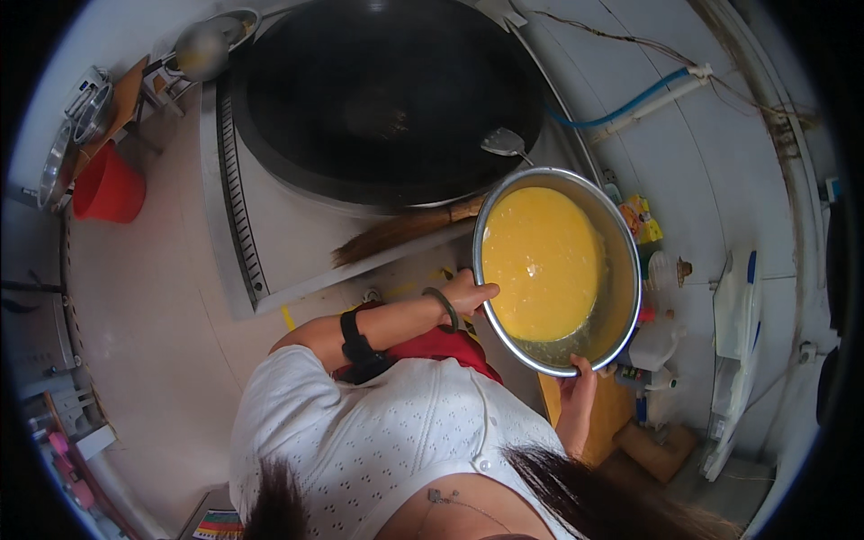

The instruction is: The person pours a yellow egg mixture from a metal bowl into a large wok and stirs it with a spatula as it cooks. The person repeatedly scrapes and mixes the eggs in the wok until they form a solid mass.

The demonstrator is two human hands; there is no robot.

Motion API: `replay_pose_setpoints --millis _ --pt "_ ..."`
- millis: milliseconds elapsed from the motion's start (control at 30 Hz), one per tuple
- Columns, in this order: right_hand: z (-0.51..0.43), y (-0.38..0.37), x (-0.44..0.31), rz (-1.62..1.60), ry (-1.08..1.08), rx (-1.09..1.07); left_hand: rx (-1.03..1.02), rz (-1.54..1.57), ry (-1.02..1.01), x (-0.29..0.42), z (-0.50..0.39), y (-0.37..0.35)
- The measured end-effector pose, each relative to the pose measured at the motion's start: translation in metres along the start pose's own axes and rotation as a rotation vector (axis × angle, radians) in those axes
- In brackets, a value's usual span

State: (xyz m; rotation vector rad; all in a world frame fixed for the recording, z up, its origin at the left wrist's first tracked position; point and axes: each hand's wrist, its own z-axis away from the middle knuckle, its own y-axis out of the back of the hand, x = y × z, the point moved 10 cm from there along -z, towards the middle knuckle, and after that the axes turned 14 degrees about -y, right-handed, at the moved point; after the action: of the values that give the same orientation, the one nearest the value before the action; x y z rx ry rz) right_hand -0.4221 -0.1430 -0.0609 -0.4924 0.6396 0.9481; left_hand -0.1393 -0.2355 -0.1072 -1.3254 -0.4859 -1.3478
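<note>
A deep round metal basin is held tilted before me, with yellow liquid, like beaten egg, pooled to its left side. My left hand grips the left rim, thumb over the edge and a dark bangle at the wrist. On the near right rim my right hand has its thumb hooked over; its other fingers are largely hidden beneath. Just beyond the basin lies a huge black wok set in a metal stove. A metal spatula rests at the wok's right edge, its handle partly hidden by the basin.
A straw brush lies along the stove's front ledge. Bottles and jugs crowd the right wall above a wooden surface. A blue hose runs along that wall. At left stand a red bucket and metal bowls.
</note>
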Motion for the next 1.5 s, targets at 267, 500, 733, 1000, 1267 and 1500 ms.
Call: replay_pose_setpoints --millis 267,500,733,1000,1267,1500 --pt "-0.015 -0.083 -0.016 0.151 0.007 0.004 0.126 0.053 -0.083 0.037 0.013 0.075" --pt "-0.034 -0.141 -0.048 0.261 0.049 -0.074 0.224 0.231 -0.120 0.045 -0.001 0.111" --pt "-0.054 -0.181 -0.077 0.329 0.022 -0.119 0.257 0.302 -0.122 0.061 -0.025 0.129" --pt "-0.087 -0.194 -0.101 0.365 0.035 -0.145 0.314 0.279 -0.109 0.071 -0.054 0.136" --pt "-0.105 -0.201 -0.113 0.395 -0.015 -0.149 0.267 0.316 -0.090 0.069 -0.076 0.135" --pt "-0.113 -0.199 -0.116 0.412 -0.041 -0.137 0.294 0.324 -0.051 0.065 -0.086 0.133"
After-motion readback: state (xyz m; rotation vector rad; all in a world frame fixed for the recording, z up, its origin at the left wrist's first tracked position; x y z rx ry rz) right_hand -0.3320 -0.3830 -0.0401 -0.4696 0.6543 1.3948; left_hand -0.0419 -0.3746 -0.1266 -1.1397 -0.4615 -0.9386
